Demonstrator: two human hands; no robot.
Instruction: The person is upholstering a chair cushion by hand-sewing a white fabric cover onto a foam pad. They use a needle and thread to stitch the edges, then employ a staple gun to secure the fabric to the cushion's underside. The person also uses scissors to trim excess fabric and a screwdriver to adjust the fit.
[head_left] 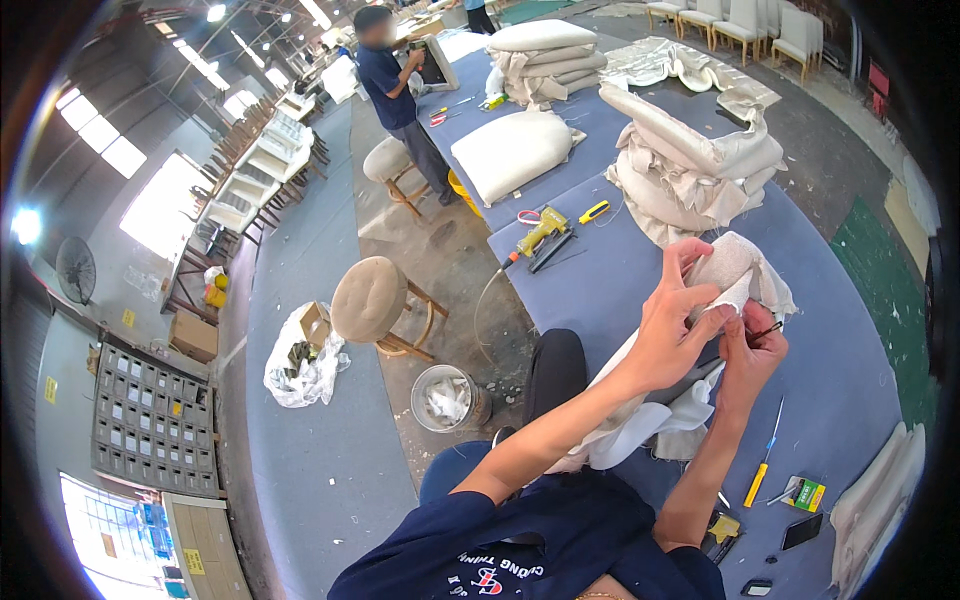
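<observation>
A cushion covered in off-white fabric is raised above the blue-covered table, near its right side. My left hand is closed on it, fingers over the top and thumb pinching the cloth at the edge. Beside it, my right hand pinches the same fabric edge. A thin dark tool sticks out from the right fingers; its kind is hard to make out. Below my hands, loose white and grey cloth hangs over my lap and the table edge, partly hidden by my forearms.
A yellow staple gun with an air hose and a yellow-handled screwdriver lie ahead. Stacked covers stand beyond. At right are another screwdriver, a small box and a phone. A co-worker stands farther off.
</observation>
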